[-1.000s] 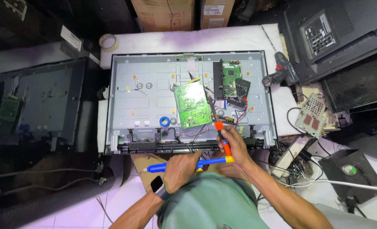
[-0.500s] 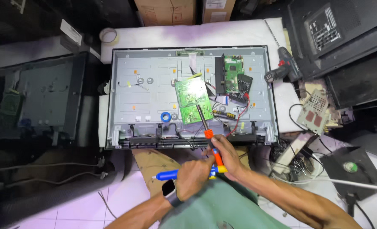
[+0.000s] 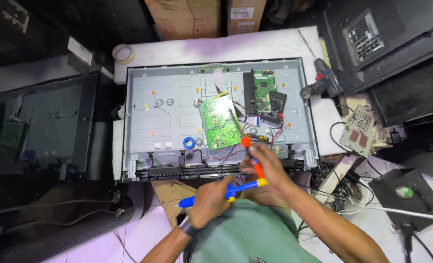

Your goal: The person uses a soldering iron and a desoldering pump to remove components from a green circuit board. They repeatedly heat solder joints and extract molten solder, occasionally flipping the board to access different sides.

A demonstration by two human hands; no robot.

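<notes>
Since half a second ago the right hand (image 3: 267,163) has lifted the orange-handled screwdriver (image 3: 249,151) slightly, so its shaft now angles up toward the loose green circuit board (image 3: 220,123), while the left hand (image 3: 209,200) has stayed close below it. The right hand's fingers are wrapped around the orange handle; the left hand is closed on a blue and yellow tool (image 3: 226,191), which lies crosswise just under the right fist. The two tools nearly touch, and a slip of either could jab the board above the grip or snag the red and black wires (image 3: 275,134) just up and right of it. The opened television chassis (image 3: 172,104) lies flat on a white padded surface (image 3: 226,46), with a cordless drill (image 3: 318,86) well to the upper right, a tape roll (image 3: 122,51) far upper left, dark television backs on both sides, cartons beyond, and cables over the tiled floor (image 3: 372,229).
</notes>
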